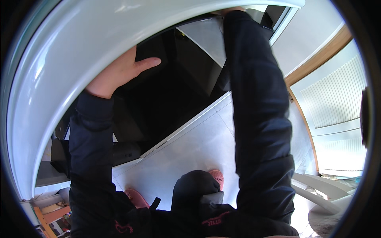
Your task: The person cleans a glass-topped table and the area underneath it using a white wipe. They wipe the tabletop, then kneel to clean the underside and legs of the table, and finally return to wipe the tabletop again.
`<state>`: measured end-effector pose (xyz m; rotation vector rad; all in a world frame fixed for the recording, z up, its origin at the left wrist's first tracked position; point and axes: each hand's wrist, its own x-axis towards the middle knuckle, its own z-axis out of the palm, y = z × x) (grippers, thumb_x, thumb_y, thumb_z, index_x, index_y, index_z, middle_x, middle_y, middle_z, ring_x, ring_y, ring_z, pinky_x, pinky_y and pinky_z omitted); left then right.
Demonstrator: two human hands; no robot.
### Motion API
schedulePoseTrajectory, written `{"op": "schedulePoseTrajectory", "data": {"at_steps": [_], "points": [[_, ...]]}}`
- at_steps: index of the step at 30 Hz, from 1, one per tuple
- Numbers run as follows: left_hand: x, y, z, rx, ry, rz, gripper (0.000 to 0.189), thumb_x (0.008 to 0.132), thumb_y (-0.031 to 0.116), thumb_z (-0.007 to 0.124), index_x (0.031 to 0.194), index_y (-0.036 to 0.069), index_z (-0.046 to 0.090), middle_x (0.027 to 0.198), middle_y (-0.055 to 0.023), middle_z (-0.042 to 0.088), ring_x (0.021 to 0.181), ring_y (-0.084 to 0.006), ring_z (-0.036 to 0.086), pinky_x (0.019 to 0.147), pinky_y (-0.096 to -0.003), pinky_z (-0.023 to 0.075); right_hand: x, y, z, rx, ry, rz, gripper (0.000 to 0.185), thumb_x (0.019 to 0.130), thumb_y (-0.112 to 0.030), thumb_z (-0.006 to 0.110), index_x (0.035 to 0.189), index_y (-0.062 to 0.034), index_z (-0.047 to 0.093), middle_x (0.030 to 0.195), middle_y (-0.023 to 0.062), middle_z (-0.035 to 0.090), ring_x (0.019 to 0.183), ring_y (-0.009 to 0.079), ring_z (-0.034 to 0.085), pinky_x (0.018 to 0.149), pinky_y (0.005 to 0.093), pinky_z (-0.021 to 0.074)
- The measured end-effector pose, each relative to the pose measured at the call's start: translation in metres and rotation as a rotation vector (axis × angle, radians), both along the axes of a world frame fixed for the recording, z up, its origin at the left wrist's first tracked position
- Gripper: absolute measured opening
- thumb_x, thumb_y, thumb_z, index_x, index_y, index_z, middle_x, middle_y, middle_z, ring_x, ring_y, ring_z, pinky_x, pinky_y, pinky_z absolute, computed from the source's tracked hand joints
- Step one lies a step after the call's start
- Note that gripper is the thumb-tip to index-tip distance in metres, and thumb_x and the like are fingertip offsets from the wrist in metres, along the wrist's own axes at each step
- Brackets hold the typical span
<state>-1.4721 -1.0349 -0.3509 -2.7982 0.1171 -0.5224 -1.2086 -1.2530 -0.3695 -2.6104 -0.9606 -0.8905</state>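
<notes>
A large glossy white panel (89, 38) curves across the top and left, close to the camera. My left hand (122, 70) reaches under its edge with the thumb stretched out to the right; the other fingers are hidden behind the panel. Below and beside the thumb lies a dark, glossy black surface (166, 89), whose kind I cannot tell. My right arm extends far forward along the right side of that surface. Only a sliver of my right hand (232, 11) shows past the dark sleeve at the top, so its fingers and anything in them are hidden.
A pale tiled floor (178, 154) lies below, with my pink slippers (137, 197) on it. At the lower right stands a white chair (318, 193) with curved arms. Ribbed white panels (333, 95) beside a wooden strip (321, 56) are farther right. Shelving with an orange frame (41, 221) is at lower left.
</notes>
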Motion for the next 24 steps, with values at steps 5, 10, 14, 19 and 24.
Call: {"op": "schedulePoseTrajectory", "data": {"at_steps": [5, 10, 14, 19, 24], "points": [[0.01, 0.013, -0.001, -0.201, -0.114, -0.176, 0.092, 0.082, 0.049, 0.071, 0.144, -0.006, 0.032, 0.143, -0.0286, 0.041, 0.135, -0.0395, 0.038, 0.111, -0.041, 0.0313, -0.071, 0.075, 0.0, -0.019, -0.022, 0.323, 0.036, 0.089, -0.026, 0.048, 0.107, 0.0, 0.065, 0.109, 0.0225, 0.065, 0.108, 0.0398, 0.058, 0.097, 0.0456, 0.044], [0.012, 0.023, -0.002, -0.435, -0.047, -0.272, 0.084, 0.085, 0.048, 0.068, 0.142, -0.005, 0.035, 0.137, -0.0253, 0.048, 0.131, -0.0384, 0.044, 0.109, -0.0403, 0.0336, -0.108, 0.101, -0.014, -0.044, -0.104, 0.608, 0.035, 0.089, -0.026, 0.048, 0.106, -0.0007, 0.065, 0.108, 0.0217, 0.066, 0.107, 0.0389, 0.059, 0.096, 0.0451, 0.0446], [0.011, 0.018, -0.006, -0.453, -0.114, -0.383, 0.076, 0.087, 0.051, 0.064, 0.138, -0.002, 0.043, 0.131, -0.022, 0.054, 0.123, -0.0373, 0.049, 0.106, -0.0393, 0.0372, -0.045, 0.06, -0.006, -0.027, -0.144, 0.455, 0.034, 0.088, -0.026, 0.049, 0.106, -0.0013, 0.066, 0.107, 0.0211, 0.066, 0.106, 0.0383, 0.059, 0.095, 0.0446, 0.0451], [0.005, 0.021, -0.001, 0.181, -0.28, -0.144, 0.073, 0.087, 0.061, 0.058, 0.123, -0.002, 0.06, 0.109, -0.0159, 0.068, 0.101, -0.0331, 0.063, 0.097, -0.0386, 0.0448, -0.007, 0.036, 0.006, 0.038, -0.021, 0.081, 0.033, 0.088, -0.025, 0.05, 0.105, -0.002, 0.066, 0.106, 0.0204, 0.066, 0.105, 0.0374, 0.06, 0.094, 0.0441, 0.0457], [-0.03, 0.019, -0.017, -0.065, -0.204, 0.081, 0.091, 0.078, 0.066, 0.063, 0.13, -0.008, 0.05, 0.123, -0.0249, 0.059, 0.117, -0.0376, 0.056, 0.103, -0.0416, 0.0408, -0.073, 0.111, -0.002, 0.028, -0.037, 0.312, 0.032, 0.087, -0.025, 0.051, 0.104, -0.0027, 0.066, 0.104, 0.0197, 0.066, 0.104, 0.0366, 0.06, 0.093, 0.0435, 0.0463]]}}
